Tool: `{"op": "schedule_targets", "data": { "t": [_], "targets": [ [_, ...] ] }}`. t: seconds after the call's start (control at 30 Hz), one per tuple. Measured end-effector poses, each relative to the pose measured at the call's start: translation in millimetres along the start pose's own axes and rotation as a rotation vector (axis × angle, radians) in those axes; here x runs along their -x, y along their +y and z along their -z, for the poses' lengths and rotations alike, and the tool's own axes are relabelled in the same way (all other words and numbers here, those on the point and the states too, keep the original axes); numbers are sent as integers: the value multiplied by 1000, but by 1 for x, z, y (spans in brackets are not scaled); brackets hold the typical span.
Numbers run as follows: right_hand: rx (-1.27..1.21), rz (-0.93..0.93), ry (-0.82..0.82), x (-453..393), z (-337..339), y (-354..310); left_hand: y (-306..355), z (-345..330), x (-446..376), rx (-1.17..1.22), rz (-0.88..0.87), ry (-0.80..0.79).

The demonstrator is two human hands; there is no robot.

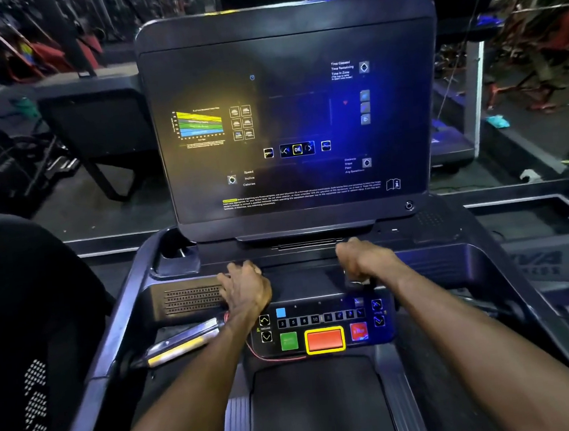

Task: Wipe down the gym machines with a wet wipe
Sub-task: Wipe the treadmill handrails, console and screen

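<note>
- Two bare forearms reach forward from the bottom edge, over the dark treadmill belt (314, 412), toward the machine's console.
- Just beyond the belt sits the button panel (323, 325): a green key, a large orange key framed in yellow, a red key, and a row of numbered speed keys above them. A thin red cord loops below its lower left corner.
- Left of the panel, a metal handlebar sensor grip (181, 344) with a yellow strip juts out diagonally, passing under the left wrist.
- Left hand (244, 287) lies knuckles-up on the ledge above the panel, beside a perforated speaker grille (194, 300); its fingers bend down over the ledge, and whether they hold anything cannot be told.
- Right hand (366, 263) is curled into a loose fist on the same ledge, well apart from the left; a small dark-and-pale object shows beneath it, too dim to identify.
- No wipe can be made out with certainty in either hand; the dim light hides what lies under the palms.
- Behind the hands rises the treadmill's tall display screen (292, 118), printed with a coloured heart-rate chart, an OK key and speed, incline and calorie labels.
- Beyond it, other gym machines stand blurred in a dark room.
</note>
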State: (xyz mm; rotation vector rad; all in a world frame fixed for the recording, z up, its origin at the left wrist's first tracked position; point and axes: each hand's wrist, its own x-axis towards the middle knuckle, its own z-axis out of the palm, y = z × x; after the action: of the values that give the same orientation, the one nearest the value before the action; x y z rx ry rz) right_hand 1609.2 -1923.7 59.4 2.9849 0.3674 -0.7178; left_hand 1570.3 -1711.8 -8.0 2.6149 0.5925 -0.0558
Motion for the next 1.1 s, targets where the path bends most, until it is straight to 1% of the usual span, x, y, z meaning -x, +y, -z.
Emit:
{"op": "schedule_targets", "data": {
  "t": [0.07, 0.1, 0.3, 0.47, 0.53, 0.6, 0.67, 0.73, 0.8, 0.87, 0.97, 1.03, 1.1],
  "targets": [
    [-44, -32, -51, 1, 5, 3, 1, 1, 1, 4, 5, -1],
    [-69, -44, -49, 2, 6, 4, 1, 2, 1, 8, 5, -5],
    [-149, -39, 98, -9, -27, 4, 0, 6, 6, 74, 14, -7],
    [-256, -102, 100, -13, -24, -3, 0, 11, 11, 147, 11, 27],
    [-288, -71, 122, -11, -22, -23, -1, 11, 12, 165, 10, 29],
    [-306, 16, 139, -7, -23, -54, -1, 11, 11, 173, 3, 24],
    [-294, 119, 95, 1, -23, -82, -2, 11, 10, 180, 9, 22],
    [-327, 156, 55, 3, -26, -86, -4, 9, 8, 200, 16, 23],
    [-353, 113, 17, 0, -23, -64, -5, 8, 7, 217, 12, 23],
    [-349, 17, 6, -3, -17, -31, -5, 8, 7, 223, 14, 26],
    [-237, -152, 31, 1, -13, -4, -6, 8, 6, 236, 15, 34],
    [-219, -175, 45, 0, -16, -16, -8, 6, 5, 257, 15, 39],
    [-253, -115, 79, -5, -20, -51, -8, 5, 4, 270, 20, 41]
  ]
}}
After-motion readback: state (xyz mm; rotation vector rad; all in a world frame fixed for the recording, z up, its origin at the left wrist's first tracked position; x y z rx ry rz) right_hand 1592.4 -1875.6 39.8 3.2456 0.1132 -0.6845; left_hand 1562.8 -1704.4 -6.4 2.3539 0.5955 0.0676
